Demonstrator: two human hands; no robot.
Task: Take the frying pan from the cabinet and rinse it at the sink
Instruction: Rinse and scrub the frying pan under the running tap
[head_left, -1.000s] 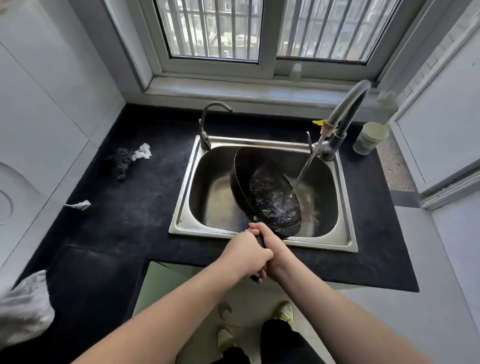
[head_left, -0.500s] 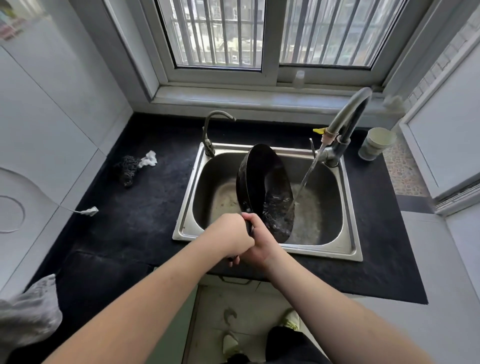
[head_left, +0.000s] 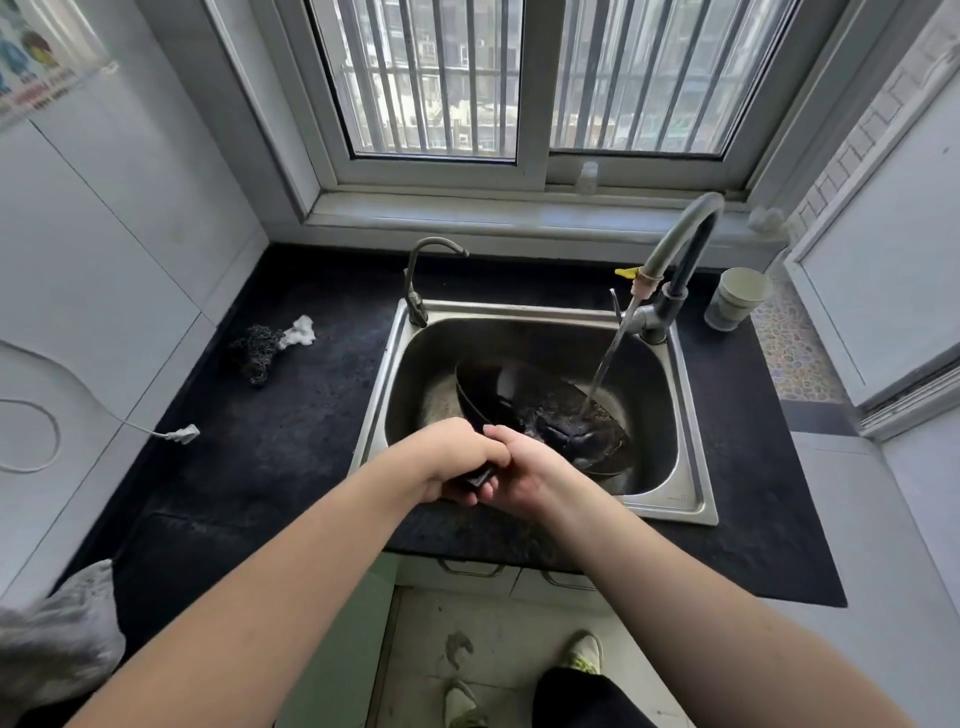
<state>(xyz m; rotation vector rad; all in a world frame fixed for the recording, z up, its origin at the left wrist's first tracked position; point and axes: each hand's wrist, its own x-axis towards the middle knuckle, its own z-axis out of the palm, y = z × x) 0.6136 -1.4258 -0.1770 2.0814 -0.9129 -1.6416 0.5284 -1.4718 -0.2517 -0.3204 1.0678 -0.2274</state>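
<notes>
The black frying pan lies low in the steel sink, its inside facing up and slightly toward me. Water runs from the tall grey tap into the pan's right part. My left hand and my right hand are both closed around the pan's dark handle at the sink's front edge, knuckles touching. Most of the handle is hidden under the fingers.
A small second tap stands at the sink's back left. On the black counter lie a steel scourer with a white rag and a white cable end. A cup stands at the back right. A grey cloth is at the lower left.
The pan was tipped up on its edge half a second ago. It has now swung back down and lies flatter in the sink under the water stream. Both hands kept hold of the handle.
</notes>
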